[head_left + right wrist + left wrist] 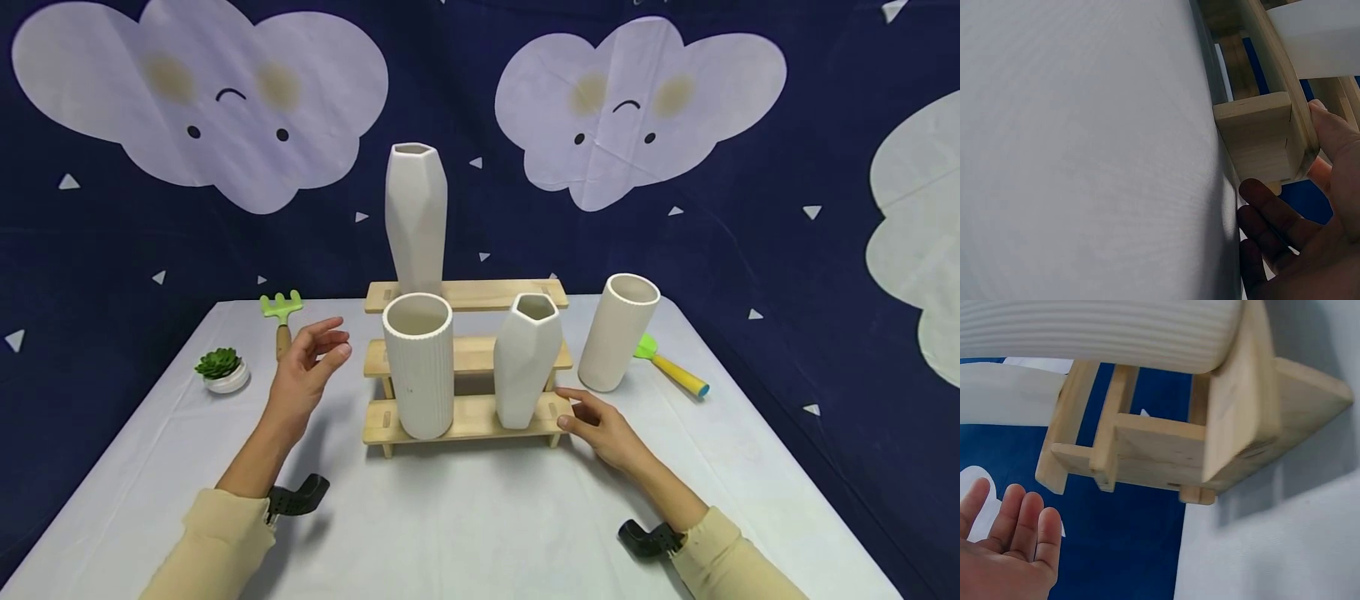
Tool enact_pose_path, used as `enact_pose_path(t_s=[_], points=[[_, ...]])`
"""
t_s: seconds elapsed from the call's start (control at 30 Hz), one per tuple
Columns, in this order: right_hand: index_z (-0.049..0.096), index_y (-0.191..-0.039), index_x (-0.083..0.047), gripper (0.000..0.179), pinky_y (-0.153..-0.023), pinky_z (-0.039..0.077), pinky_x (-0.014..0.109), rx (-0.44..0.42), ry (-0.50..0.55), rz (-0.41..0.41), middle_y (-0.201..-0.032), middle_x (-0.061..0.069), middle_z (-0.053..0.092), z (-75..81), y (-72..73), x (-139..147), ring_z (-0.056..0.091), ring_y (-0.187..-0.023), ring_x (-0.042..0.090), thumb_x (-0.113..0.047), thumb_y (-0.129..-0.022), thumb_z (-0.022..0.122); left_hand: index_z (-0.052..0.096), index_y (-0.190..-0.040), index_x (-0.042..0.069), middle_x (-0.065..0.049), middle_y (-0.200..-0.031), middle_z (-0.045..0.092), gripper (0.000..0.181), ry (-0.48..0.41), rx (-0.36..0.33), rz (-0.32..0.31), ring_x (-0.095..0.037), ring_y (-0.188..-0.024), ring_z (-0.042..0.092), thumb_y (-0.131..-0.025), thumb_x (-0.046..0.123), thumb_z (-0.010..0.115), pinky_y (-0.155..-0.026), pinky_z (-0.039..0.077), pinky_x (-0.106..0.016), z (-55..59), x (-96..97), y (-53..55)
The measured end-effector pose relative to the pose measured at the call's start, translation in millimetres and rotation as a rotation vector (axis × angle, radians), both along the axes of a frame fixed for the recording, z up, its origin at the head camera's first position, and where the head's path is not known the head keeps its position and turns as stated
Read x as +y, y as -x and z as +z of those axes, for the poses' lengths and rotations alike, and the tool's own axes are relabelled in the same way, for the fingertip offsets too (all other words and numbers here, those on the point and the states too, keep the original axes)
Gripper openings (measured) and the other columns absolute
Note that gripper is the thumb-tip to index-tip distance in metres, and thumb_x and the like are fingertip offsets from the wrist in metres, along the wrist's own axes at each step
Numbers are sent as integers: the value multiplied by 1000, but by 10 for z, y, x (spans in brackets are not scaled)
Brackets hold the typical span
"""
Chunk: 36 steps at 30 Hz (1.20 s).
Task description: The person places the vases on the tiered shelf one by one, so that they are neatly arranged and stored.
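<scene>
A three-step wooden display stand [474, 414] stands mid-table. At the right end of its lowest board, my right hand [606, 432] pinches the corner between thumb and forefinger; the other fingers hang loosely below in the right wrist view. My left hand [303, 375] is raised left of the stand, apart from it, fingers relaxed and holding nothing. On the lowest board are a ribbed white cylinder vase [422, 375] at left and a faceted white vase [527, 358] at right. A taller faceted white vase [417, 217] rises from the top board.
Right of the stand, a plain white cylinder vase [618, 333] stands on the white table [465, 525], before a small green tool with a yellow handle [678, 375]. At left are a potted succulent [219, 367] and a green hand rake [282, 310]. A cloud-print cloth [465, 100] hangs behind.
</scene>
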State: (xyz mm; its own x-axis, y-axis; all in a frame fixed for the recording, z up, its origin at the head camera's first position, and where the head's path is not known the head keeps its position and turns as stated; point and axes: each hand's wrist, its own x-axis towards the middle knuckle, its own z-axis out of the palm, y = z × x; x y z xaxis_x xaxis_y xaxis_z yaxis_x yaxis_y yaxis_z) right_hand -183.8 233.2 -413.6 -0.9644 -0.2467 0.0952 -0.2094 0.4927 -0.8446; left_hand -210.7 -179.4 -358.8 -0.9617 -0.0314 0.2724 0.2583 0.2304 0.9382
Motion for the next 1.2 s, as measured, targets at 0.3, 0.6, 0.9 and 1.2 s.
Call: enact_pose_path(t_s=[0.3,0.6,0.9,1.2], points=[[50,-134,-3,47,-70,46,23,-2,-14,-3,-100,22,65,-6,1,5,57,-84,16,-14,-90,63,42,-139,14,-5,-124,51,51,27,-72,-2,1,-108,47,-94,34,56,-90,37,-13,-130,37,-112],[51,-133,-4,46,-70,46,23,1,-19,-18,-102,21,65,11,-15,2,57,-84,13,-15,-90,63,45,-136,15,-10,-131,50,48,67,-143,-43,1,-109,46,-94,34,57,-89,39,-17,-266,41,-183],[51,-133,-3,46,-71,47,23,17,-26,-10,-102,22,65,8,-10,6,58,-85,13,-15,-90,63,48,-134,16,-13,-132,51,45,138,-178,-60,-2,-110,45,-94,33,58,-90,37,-23,-440,43,-230],[49,-134,-2,47,-72,47,23,9,-22,0,-103,24,65,13,-2,9,59,-87,19,-14,-90,62,49,-132,8,-16,-129,52,45,174,-169,-97,-13,-115,46,-93,28,59,-89,38,-20,-557,70,-268]])
